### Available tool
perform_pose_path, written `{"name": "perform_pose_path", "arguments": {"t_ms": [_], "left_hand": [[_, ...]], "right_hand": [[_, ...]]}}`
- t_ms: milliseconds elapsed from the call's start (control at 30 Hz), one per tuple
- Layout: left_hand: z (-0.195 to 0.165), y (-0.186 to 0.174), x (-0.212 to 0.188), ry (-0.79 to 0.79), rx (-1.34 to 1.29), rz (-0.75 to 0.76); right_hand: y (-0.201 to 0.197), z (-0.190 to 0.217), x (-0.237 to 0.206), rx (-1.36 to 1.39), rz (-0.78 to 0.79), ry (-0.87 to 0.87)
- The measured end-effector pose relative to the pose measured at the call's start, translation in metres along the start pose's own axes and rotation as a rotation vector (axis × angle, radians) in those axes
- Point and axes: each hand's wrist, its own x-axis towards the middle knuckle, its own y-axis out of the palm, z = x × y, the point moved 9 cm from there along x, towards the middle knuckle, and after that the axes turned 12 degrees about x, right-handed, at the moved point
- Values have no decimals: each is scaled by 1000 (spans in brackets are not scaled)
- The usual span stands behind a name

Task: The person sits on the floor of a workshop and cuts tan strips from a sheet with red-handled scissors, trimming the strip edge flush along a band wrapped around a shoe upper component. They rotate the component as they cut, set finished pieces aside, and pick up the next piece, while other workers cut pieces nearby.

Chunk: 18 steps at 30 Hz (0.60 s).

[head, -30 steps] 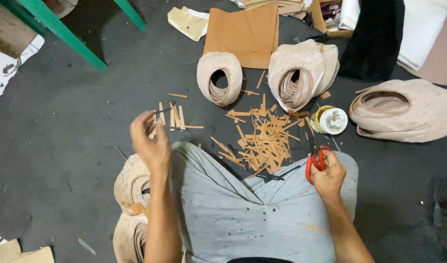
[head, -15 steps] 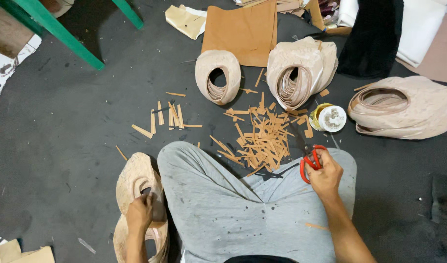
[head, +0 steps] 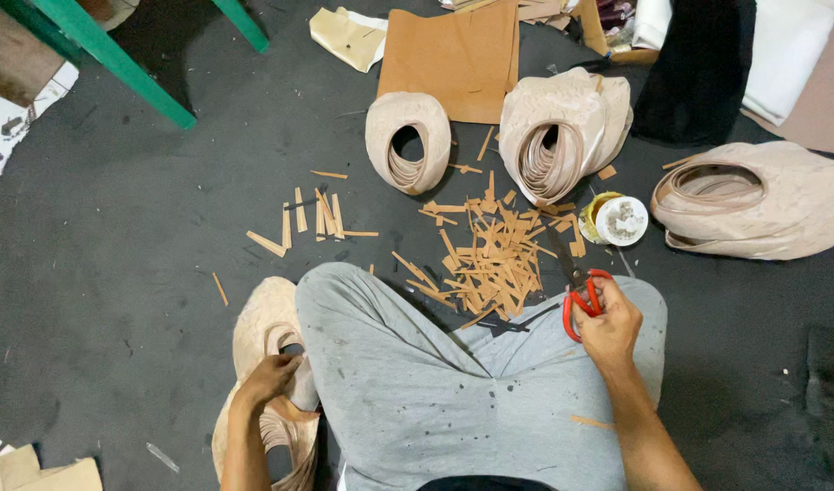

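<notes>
Red-handled scissors (head: 576, 286) clasped in right hand (head: 606, 325) (grip closed), left hand (head: 270, 375) fingers curled on tan strip coil (head: 264, 332).

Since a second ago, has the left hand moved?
Yes. The left hand has dropped from above the row of small strips down to the tan roll beside the left knee, fingers reaching into it. The right hand holds the red scissors.

I'm looking at a craft workshop floor: dark ground (head: 117, 273) strewn with cut tan strips (head: 494, 259), coiled rolls of tan strip (head: 408, 141), a brown sheet (head: 453, 59) and red-handled scissors (head: 581, 295).
</notes>
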Motion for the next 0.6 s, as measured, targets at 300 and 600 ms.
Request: {"name": "perform_pose_path", "arguments": {"t_ms": [300, 600], "left_hand": [[14, 7, -9, -29, -341, -61], [14, -99, -104, 263, -141, -1249]], "right_hand": [[-1, 7, 1, -25, -8, -41], [0, 6, 1, -16, 3, -7]]}}
